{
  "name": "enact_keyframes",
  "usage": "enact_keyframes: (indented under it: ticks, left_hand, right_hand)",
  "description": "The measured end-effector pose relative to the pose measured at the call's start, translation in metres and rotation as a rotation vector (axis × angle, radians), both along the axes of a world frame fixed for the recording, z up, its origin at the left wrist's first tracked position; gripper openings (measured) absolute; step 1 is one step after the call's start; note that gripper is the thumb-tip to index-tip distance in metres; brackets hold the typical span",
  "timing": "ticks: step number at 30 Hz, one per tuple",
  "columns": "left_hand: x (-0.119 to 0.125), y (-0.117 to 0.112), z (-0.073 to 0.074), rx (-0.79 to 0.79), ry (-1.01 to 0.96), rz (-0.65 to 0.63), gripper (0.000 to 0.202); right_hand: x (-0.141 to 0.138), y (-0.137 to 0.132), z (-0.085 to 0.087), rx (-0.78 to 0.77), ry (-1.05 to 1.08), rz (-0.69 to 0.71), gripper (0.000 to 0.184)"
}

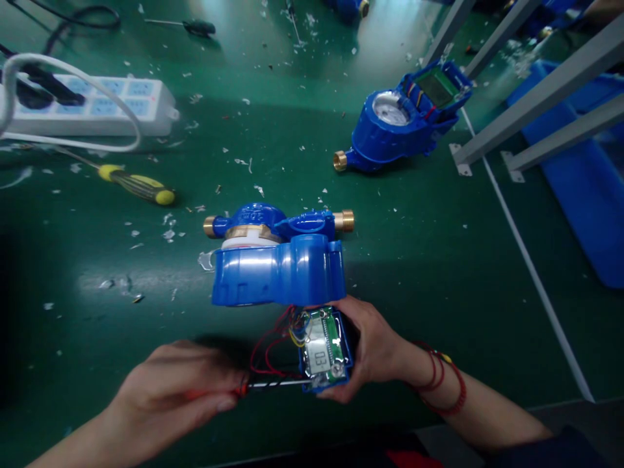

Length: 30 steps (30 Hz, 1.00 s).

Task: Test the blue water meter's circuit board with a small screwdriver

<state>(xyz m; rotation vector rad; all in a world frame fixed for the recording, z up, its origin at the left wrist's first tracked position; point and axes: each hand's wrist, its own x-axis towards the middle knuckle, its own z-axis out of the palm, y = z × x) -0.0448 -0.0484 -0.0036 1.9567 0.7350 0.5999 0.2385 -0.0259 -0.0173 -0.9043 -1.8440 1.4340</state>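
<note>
Blue water meter (277,263) is lain on the green bench (439,260), its display module (325,351) cupped from the right by the right hand (373,351). A screwdriver (273,385) is gripped in the left hand (170,390), tip set against the module's lower edge, forearm angled in low.

What we cannot make out

Our left hand (175,390) hides most of the screwdriver (273,385); the display module (324,351) digits blur; a second meter (348,8) and the blue bin (585,175) are cut off.
</note>
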Motion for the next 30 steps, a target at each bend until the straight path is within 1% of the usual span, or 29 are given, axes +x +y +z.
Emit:
enact_keyframes:
  ticks: [7,14,18,26,30]
  left_hand:
    - [-0.001,-0.009,-0.005,0.003,0.01,0.065,0.021]
    - [0.0,-0.012,-0.002,0.013,0.069,0.113,0.018]
    - [0.0,-0.015,-0.002,0.006,0.07,0.131,0.015]
    - [0.002,-0.018,-0.003,0.016,0.049,0.172,0.016]
    - [0.004,-0.018,-0.004,0.03,0.034,0.172,0.016]
  right_hand:
    - [0.001,-0.001,0.001,-0.019,0.014,-0.008,0.08]
    - [-0.001,-0.001,0.001,-0.023,0.023,-0.02,0.081]
    - [-0.001,-0.001,0.002,-0.022,0.023,-0.025,0.081]
    - [-0.001,-0.002,0.0,-0.017,0.035,-0.027,0.081]
    - [-0.001,-0.002,0.001,-0.017,0.029,-0.026,0.08]
